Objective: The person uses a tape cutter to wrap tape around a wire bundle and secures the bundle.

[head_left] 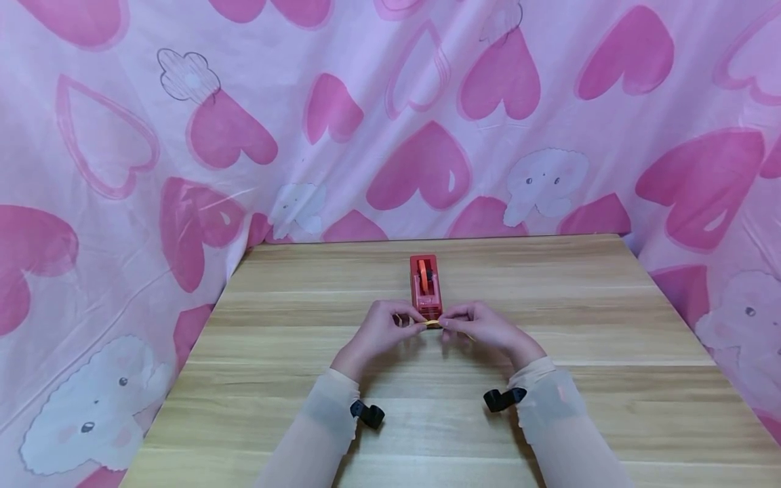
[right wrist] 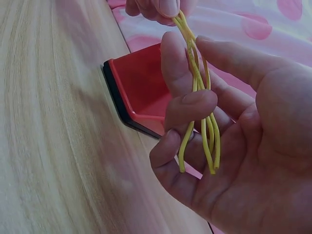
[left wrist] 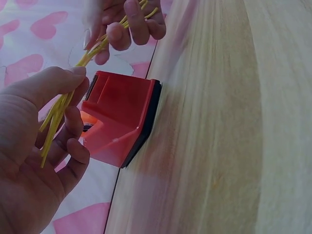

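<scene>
A small bundle of thin yellow strands (right wrist: 193, 63) was held between two hands, beside the near end of a red tape dispenser (left wrist: 122, 107). One side of the bundle was pinched between the thumb and fingers of the left hand (head_left: 386, 327); the other side was gripped in the same way by the right hand (head_left: 483, 325). The fingertips were brought close together, so that only a short stretch of the bundle was left uncovered between them. The loose ends were spread apart over each palm, and in the right wrist view some were crossed by a bent finger.

The tape dispenser was set upright on a black base (left wrist: 146, 126). An orange wheel (head_left: 424, 276) was seated in its body, and its near end was partly hidden by the hands in the head view. It was supported by a wood-grained table (head_left: 244, 407). Both forearms were covered by pale sleeves (head_left: 561, 413), and a small black device (head_left: 368, 413) was worn at each wrist. The table was surrounded by a pink cloth (head_left: 146, 224), printed with hearts and white cartoon animals.
</scene>
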Demonstrator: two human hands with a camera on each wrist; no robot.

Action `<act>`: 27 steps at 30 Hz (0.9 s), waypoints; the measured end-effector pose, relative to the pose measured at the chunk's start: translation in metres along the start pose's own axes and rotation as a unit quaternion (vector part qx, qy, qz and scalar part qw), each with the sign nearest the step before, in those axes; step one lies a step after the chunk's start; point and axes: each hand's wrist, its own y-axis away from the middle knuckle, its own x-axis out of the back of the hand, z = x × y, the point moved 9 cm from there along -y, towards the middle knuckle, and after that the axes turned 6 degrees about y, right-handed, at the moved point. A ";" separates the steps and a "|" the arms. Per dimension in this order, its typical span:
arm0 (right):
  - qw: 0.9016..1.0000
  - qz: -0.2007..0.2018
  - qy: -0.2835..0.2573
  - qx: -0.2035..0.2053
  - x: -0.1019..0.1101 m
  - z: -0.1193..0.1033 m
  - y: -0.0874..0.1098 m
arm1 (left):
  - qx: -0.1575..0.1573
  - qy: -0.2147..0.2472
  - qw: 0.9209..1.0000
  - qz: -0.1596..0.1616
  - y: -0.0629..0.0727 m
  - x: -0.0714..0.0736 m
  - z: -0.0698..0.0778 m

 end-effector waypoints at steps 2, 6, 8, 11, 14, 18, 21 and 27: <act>1.000 0.005 -0.002 0.000 0.000 -0.001 0.000 | -0.010 0.004 1.000 0.001 0.000 0.000 0.000; 1.000 0.020 0.006 0.004 0.001 -0.003 -0.001 | -0.026 0.011 1.000 0.003 -0.001 0.000 0.000; 0.999 0.030 0.015 0.003 0.002 -0.002 -0.001 | -0.031 0.011 0.999 0.002 -0.001 -0.001 0.000; 0.999 0.043 0.028 0.001 0.003 -0.001 -0.001 | -0.036 0.002 0.999 0.000 -0.001 -0.002 0.000; 0.998 0.057 0.033 0.003 0.004 0.000 0.000 | -0.032 -0.007 0.999 -0.007 -0.001 -0.003 -0.001; 0.997 0.070 0.038 0.015 0.006 -0.003 0.002 | -0.017 -0.012 1.000 -0.012 -0.001 -0.005 -0.003; 0.996 0.074 0.045 0.018 0.007 -0.006 0.003 | -0.004 -0.009 1.000 -0.012 -0.001 -0.005 -0.004; 0.995 0.077 0.062 0.030 0.008 -0.009 0.002 | 0.024 -0.002 1.000 -0.017 0.000 -0.004 -0.008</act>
